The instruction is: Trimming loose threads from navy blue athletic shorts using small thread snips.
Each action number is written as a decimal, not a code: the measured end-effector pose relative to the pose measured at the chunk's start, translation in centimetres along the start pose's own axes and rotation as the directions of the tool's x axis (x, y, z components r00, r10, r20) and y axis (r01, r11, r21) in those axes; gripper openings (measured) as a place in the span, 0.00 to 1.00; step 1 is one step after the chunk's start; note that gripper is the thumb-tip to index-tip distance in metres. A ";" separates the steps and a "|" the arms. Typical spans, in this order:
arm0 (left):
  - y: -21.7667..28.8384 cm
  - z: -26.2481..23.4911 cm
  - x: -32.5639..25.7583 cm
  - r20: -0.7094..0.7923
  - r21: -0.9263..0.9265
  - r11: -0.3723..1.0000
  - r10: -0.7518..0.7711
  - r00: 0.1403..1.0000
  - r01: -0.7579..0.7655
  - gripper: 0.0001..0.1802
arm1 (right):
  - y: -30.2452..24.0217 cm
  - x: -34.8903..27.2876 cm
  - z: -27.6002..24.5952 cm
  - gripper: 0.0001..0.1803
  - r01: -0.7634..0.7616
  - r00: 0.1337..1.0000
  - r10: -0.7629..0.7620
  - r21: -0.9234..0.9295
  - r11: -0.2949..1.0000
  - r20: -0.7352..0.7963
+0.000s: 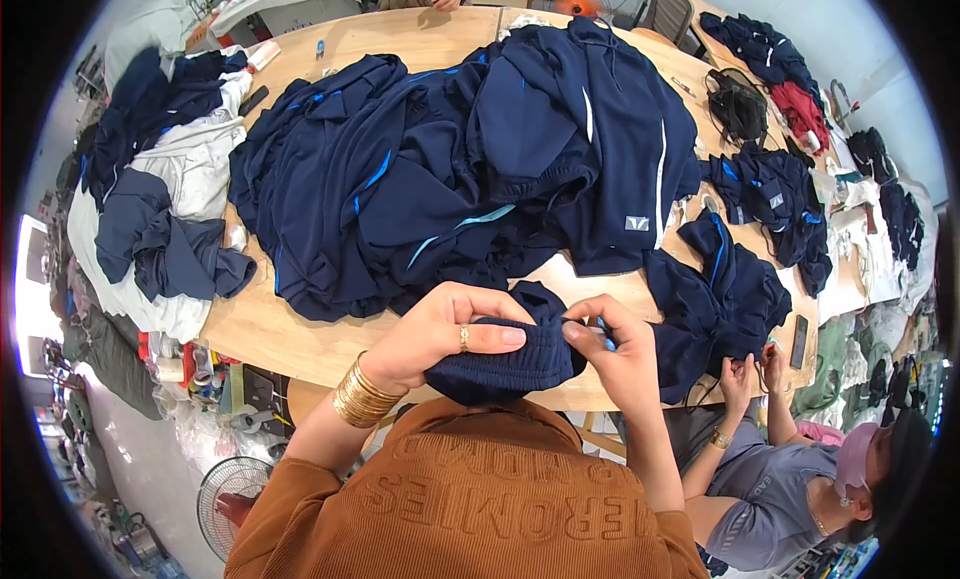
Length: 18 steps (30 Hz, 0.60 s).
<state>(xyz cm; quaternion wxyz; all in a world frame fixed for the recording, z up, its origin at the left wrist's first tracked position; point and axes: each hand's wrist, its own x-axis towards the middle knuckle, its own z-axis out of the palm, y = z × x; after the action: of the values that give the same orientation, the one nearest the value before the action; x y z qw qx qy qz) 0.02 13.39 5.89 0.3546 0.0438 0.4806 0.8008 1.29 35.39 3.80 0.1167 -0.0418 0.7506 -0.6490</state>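
A navy garment with a gathered elastic waistband is held up in front of me, above the table's near edge. My left hand is closed on it, the thumb lying along the top of the gathered band. At the band's right end, the thumb and forefinger of my right hand are pinched together at the edge. A small blue thing shows inside that hand; its kind is mostly hidden. Just beyond lies a big heap of navy garments with blue and white stripes.
The wooden table also bears grey and white clothes at left and a black bag at right. Close on my right, a seated co-worker's hands hold a navy garment near a phone. A fan stands lower left.
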 end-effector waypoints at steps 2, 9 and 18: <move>-0.2 0.3 0.0 -0.021 -0.051 0.999 -0.011 1.000 0.010 0.11 | 0.0 0.0 0.3 0.15 0.146 0.965 -0.231 -0.482 0.864 -0.121; 0.1 0.6 -0.1 -0.077 -0.061 0.998 -0.011 0.997 0.007 0.10 | -2.4 -1.6 -1.1 0.14 0.389 0.861 -0.509 -0.639 0.664 -0.005; 0.2 0.8 0.1 -0.075 -0.051 0.999 -0.007 0.997 0.003 0.10 | -2.6 -1.2 -0.6 0.15 0.452 0.761 -0.643 -0.780 0.433 0.085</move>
<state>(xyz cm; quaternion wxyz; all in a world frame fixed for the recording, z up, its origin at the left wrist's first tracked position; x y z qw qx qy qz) 0.22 14.02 6.44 0.3393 0.0031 0.4733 0.8129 2.07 35.87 6.55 -0.2164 -0.2557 0.9023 -0.2715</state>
